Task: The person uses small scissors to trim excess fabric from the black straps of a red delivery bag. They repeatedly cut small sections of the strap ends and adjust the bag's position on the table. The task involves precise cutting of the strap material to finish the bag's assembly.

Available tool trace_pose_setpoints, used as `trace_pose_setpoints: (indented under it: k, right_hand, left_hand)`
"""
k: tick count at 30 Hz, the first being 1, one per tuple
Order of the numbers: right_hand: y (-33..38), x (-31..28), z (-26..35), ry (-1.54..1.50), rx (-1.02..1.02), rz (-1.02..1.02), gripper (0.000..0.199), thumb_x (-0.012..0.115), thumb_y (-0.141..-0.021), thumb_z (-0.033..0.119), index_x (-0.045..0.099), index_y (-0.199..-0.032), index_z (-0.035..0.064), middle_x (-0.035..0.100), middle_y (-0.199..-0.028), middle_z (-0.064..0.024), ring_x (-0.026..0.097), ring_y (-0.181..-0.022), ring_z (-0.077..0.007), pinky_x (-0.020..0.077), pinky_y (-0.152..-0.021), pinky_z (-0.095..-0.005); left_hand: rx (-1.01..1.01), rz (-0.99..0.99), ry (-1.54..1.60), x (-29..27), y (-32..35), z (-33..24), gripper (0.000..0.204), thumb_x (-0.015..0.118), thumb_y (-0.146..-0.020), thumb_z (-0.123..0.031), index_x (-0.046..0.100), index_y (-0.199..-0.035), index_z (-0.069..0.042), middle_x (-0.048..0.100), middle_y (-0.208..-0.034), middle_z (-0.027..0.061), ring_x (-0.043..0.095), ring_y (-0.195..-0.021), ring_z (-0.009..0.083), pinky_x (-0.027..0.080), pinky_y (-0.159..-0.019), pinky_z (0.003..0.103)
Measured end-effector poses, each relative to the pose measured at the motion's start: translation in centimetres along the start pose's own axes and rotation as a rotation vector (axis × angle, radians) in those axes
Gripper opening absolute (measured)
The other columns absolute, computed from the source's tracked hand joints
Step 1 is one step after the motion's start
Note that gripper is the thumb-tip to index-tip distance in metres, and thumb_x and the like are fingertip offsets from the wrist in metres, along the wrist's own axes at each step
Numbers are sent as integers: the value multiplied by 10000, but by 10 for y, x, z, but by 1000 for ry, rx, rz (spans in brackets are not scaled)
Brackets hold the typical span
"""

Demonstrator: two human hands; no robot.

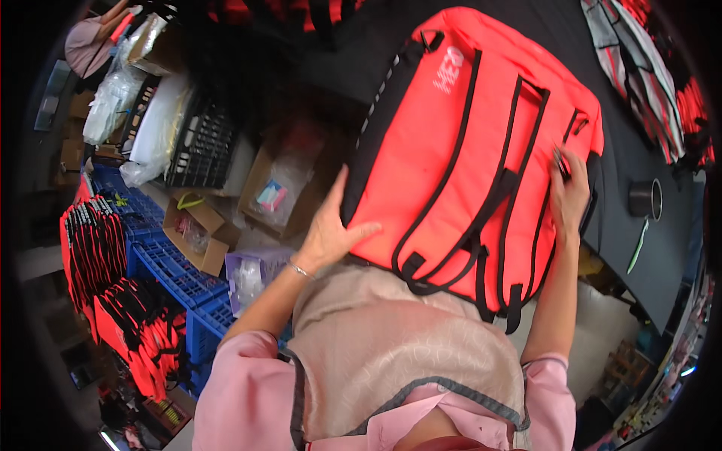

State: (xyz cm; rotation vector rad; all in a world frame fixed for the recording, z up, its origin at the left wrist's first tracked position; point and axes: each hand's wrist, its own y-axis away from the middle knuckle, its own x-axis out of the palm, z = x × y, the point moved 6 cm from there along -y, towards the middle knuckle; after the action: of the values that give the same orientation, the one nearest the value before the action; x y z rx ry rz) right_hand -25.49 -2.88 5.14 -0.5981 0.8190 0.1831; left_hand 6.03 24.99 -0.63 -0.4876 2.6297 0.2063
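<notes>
A bright red-orange backpack [421, 158] with black trim lies before me on a dark table, its shoulder straps facing up and their lower ends toward me. My left hand [331, 231] holds its lower left edge, the thumb on the red panel and the fingers along the black side. Over the right part of the backpack, beside a strap, my right hand [570, 194] is closed, with its fingertips around a small dark, shiny thing that I cannot make out. A black webbing strap [496, 199] crosses between the shoulder straps.
At right on the table [639, 252] stand a dark metal cup [645, 200] and a green-handled tool [638, 246]. Grey and red pieces [639, 68] lie beyond. To the left are blue plastic crates [177, 267], stacked red-black pieces [94, 240], and open cardboard boxes [218, 252]. Another person [90, 41] is far left.
</notes>
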Motion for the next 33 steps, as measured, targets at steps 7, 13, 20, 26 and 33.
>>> trace_pose_setpoints:
  k: [7, 13, 20, 26, 33]
  right_hand:
    - [41, -33, -41, 178, 278, -273, 332, 630, -951, 207, 596, -1204, -6, 586, -1159, -166, 576, -1081, -301, 458, -946, -378]
    - [28, -38, -27, 276, 506, -288, 463, 641, -926, 291, 520, -1312, 66, 542, -1283, -166, 553, -1176, -353, 458, -957, -426]
    - [11, -40, -46, 297, 512, -56, 535, 651, -898, 274, 477, -1345, 38, 605, -1244, -235, 593, -1134, -405, 476, -923, -459]
    - [-8, -59, -65, 408, 458, 21, 560, 712, -803, 237, 551, -1272, -22, 686, -976, -241, 669, -922, -370, 511, -819, -433]
    - [-13, -53, 38, -67, 429, 48, 414, 642, -846, 54, 564, -1237, -59, 689, -837, -157, 644, -777, -148, 499, -699, -314]
  left_hand:
    - [-35, -101, 31, -2, 6, 7, 934, 811, -772, -360, 344, -1429, 112, 531, -1353, 282, 540, -1268, 304, 425, -1057, 358]
    - [-21, 24, 284, -25, -9, -21, 770, 778, -822, -282, 416, -1421, 40, 632, -1251, 186, 614, -1143, 205, 459, -1005, 331]
    - [-173, -13, 78, -4, -12, 33, 815, 777, -811, -351, 405, -1425, 34, 628, -1241, 215, 624, -1138, 256, 460, -1014, 350]
    - [-97, 66, 276, -11, -9, 1, 608, 749, -847, -319, 537, -1308, 16, 677, -1102, 145, 636, -995, 172, 498, -918, 321]
    - [-277, 8, 569, -38, 16, 46, 451, 729, -875, -197, 583, -1242, 20, 673, -1106, 60, 606, -980, 107, 497, -896, 289]
